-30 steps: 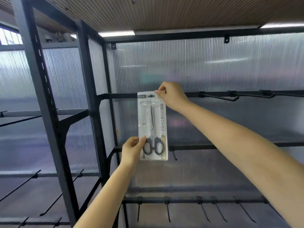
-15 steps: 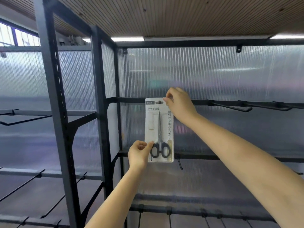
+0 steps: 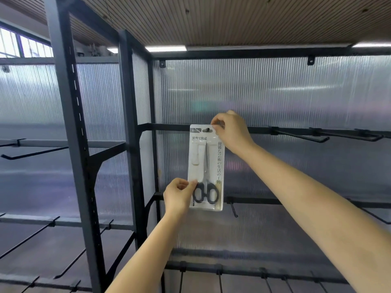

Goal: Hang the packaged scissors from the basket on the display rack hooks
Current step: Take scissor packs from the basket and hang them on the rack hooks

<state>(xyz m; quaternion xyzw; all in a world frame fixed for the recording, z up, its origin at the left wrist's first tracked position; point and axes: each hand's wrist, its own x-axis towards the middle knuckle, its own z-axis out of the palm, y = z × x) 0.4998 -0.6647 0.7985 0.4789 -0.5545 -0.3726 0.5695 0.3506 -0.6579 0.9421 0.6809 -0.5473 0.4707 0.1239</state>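
Two bare hands hold one flat, glossy blister pack of scissors [image 3: 206, 168] upright against the black metal display rack [image 3: 131, 132] — the right hand [image 3: 231, 132] pinches its top right corner at the upper crossbar [image 3: 167, 126], the left hand [image 3: 179, 196] pinches its lower left edge beside the black looped handles. The pack's white card carries slim steel blades under clear plastic, and a dark hook tip [image 3: 207, 130] shows in its oblong hang hole. Thin bent wire hooks [image 3: 302, 137] jut from the bar to the right — behind stands ribbed translucent panelling [image 3: 264, 92], under a slatted ceiling.
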